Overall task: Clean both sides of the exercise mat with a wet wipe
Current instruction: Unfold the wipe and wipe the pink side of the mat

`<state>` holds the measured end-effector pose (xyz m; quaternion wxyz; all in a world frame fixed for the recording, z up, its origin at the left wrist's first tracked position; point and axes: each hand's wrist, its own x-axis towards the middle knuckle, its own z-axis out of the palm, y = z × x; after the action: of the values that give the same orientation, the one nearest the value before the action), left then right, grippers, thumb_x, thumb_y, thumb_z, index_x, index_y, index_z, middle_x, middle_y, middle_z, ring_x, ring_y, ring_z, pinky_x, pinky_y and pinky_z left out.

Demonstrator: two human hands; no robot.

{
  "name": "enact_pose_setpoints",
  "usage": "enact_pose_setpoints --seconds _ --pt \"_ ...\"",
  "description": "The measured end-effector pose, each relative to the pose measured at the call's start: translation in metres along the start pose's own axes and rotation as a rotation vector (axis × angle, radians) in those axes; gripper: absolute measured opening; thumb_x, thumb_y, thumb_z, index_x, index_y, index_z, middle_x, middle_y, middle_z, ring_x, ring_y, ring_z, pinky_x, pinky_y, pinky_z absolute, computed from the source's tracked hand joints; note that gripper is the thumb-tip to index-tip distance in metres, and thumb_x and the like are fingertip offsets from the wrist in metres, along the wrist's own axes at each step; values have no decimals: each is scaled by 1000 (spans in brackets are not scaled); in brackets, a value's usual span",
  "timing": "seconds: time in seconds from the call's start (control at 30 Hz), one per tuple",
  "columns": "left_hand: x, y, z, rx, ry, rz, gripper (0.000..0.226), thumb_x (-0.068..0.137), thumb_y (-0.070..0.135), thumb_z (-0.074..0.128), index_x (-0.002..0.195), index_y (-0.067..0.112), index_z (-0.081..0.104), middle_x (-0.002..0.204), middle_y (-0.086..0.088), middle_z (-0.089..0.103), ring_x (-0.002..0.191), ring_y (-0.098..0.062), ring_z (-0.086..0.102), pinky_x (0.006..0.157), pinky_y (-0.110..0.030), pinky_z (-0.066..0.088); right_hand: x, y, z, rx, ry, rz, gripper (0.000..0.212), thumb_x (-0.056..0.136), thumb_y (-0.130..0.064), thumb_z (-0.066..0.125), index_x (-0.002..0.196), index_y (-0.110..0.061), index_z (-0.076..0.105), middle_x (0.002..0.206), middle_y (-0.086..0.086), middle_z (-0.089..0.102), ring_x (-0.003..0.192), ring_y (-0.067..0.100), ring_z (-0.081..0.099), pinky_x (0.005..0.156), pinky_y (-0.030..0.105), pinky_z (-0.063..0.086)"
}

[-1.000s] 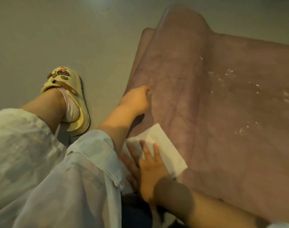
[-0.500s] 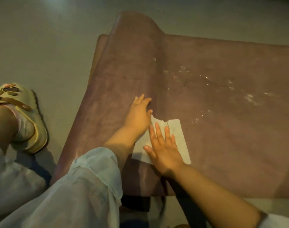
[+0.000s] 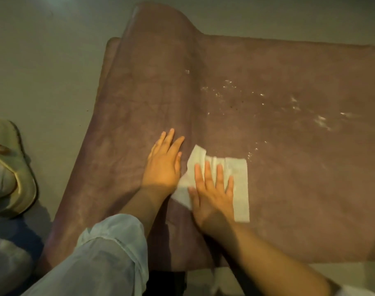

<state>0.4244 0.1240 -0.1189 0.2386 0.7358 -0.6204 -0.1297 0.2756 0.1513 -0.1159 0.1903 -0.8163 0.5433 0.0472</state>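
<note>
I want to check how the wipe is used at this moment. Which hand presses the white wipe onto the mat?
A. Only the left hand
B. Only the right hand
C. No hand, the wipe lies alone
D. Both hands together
B: the right hand lies flat with straight fingers on the wet wipe, while the left hand rests on the bare exercise mat beside it.

Wipe (image 3: 235,184) on mat (image 3: 289,189), under right hand (image 3: 212,195)

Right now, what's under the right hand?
The right hand presses flat on the white wet wipe, which lies on the exercise mat. The wipe's middle and the mat beneath are covered.
</note>
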Motion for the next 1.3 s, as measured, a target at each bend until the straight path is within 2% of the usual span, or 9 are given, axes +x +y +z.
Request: enact_pose_setpoints --seconds 0.07,0.2,0.43,0.63,0.9,1.03,1.13,1.23,1.3 --pt "-1 1 0 -27 -8 -30 54 93 29 26 141 10 41 152 -8 31 142 -21 23 113 -28 13 47 2 -9 14 35 -1 67 80 -58 -26 140 -30 -26 150 -8 -30 142 23 -24 111 48 -18" --pt "-2 3 1 -57 22 -61 54 92 26 30 144 12 37 152 -4 31 142 -16 22 114 -25 10 118 3 -37 41 -26 -36 55 100 -48 6 147 -33 -19 157 -4 -22 143 23 -23 113 48 -18" --pt "-3 0 6 14 71 -19 52 93 26 26 136 6 48 145 -9 42 137 -24 35 111 -34 22 170 -13 -57 227 -60 125 57 100 -48 6 150 -28 -13 158 -2 -18 143 23 -22 112 49 -19" --pt "0 2 -2 -258 19 -94 54 91 24 28 143 9 37 148 -8 38 140 -17 28 114 -25 16 111 -13 -37 228 -15 0 61 102 -42 12 149 -17 -17 156 4 -23 143 15 -22 114 38 -17" --pt "6 1 -22 -680 54 -301 40 101 7 34 141 7 37 137 -6 50 122 -5 40 88 7 25 -9 -25 -2 176 -142 -117 72 89 -58 3 138 -18 -30 143 -2 -35 138 15 -29 116 36 -14" --pt "-3 5 -28 -755 38 -332 38 102 14 35 140 11 40 129 1 53 120 -4 43 84 8 27 -77 -30 13 35 -98 -221 66 99 -50 9 148 -10 24 152 11 29 141 27 20 114 41 21" --pt "-9 8 -31 -741 36 -350 37 102 13 36 137 8 43 129 -3 55 117 -5 44 86 4 29 -96 -29 23 73 -148 -252 64 99 -51 9 146 -14 31 147 8 40 135 28 34 108 42 25" --pt "-5 13 -36 -766 11 -370 35 101 9 38 135 4 45 131 -13 55 121 -15 50 93 -10 33 -81 -22 11 19 -159 -278 66 98 -53 5 149 -16 25 153 3 30 139 26 32 107 46 38" --pt "-2 20 -43 -800 -1 -375 35 100 5 37 134 0 44 131 -17 54 122 -23 51 92 -13 36 -62 -12 3 75 -111 -278 68 96 -57 6 151 -17 0 157 -3 -3 146 21 4 118 43 12"
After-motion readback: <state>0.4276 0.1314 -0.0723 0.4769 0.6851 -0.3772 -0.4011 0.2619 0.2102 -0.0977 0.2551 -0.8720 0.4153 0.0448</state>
